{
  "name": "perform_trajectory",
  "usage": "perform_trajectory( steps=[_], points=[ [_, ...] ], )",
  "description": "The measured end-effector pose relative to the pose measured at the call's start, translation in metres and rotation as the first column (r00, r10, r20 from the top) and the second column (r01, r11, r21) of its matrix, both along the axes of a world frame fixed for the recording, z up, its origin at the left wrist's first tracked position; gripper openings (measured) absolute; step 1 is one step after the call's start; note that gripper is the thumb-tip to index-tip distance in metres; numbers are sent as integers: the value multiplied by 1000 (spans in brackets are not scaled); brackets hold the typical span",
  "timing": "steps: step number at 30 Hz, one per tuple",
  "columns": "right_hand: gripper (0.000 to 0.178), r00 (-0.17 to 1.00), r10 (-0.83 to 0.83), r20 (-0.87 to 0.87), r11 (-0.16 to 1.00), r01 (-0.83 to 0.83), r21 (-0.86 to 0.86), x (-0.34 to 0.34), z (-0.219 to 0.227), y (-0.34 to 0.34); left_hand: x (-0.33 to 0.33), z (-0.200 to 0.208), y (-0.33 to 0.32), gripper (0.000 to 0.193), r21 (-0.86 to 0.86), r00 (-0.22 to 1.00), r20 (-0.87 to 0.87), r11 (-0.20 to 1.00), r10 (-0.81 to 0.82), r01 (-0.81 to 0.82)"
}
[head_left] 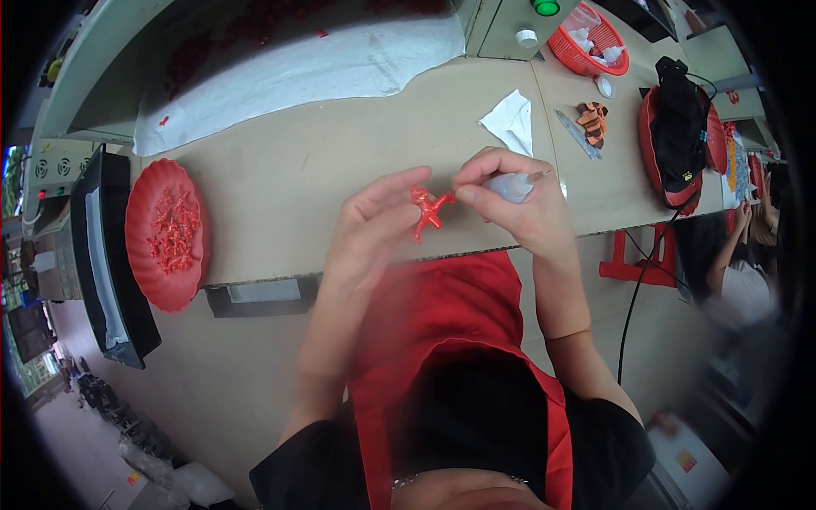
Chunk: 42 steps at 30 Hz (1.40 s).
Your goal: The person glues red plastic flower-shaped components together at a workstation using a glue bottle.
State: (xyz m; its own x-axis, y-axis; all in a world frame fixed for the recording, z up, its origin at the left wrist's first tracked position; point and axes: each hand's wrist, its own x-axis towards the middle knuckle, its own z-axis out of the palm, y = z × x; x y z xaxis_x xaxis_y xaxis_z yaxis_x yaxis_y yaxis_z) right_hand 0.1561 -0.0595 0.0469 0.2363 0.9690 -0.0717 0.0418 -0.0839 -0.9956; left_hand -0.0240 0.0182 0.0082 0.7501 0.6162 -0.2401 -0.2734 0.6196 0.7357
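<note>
A small glossy red figurine [431, 212] with outstretched limbs is held up just above the table's near edge. My left hand [367, 223] grips its left side between thumb and fingers, which hide part of it. On the other side, my right hand [537, 212] has its thumb and forefinger pinched at the tip of one of the figurine's limbs. That same hand also holds a small translucent squeeze bottle [510, 187] across the palm, its narrow tip pointing right, away from the figurine.
A red scalloped tray [143, 246] with many small red pieces stands left, beside a black bin [106, 255]. White cloth [297, 89] lines the machine opening ahead. A white tissue [510, 121], an orange-brown piece [592, 124] and a red basket [578, 55] lie right; people sit beyond.
</note>
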Motion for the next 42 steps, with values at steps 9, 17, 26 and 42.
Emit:
perform_trajectory(
  steps=[9, 17, 26, 42],
  points=[
    [35, 994, -73, 86, 997, 75, -17, 6, -15, -12, 9, -7, -12, 33, -20, 969, 93, 973, 231, -230],
    [44, 980, -156, -125, 986, 163, 46, 1, -3, -17, 10, 5, -11, 57, 13, 966, 71, 968, 249, -251],
    [36, 957, -251, 144, 946, 211, 246, -12, 7, -36, 15, 4, -20, 48, 187, 919, 22, 901, 395, -392],
    [33, 827, -318, 464, 846, 27, 532, -35, 8, -24, 14, 7, -28, 41, 473, 824, -6, 727, 567, -497]
  ],
)
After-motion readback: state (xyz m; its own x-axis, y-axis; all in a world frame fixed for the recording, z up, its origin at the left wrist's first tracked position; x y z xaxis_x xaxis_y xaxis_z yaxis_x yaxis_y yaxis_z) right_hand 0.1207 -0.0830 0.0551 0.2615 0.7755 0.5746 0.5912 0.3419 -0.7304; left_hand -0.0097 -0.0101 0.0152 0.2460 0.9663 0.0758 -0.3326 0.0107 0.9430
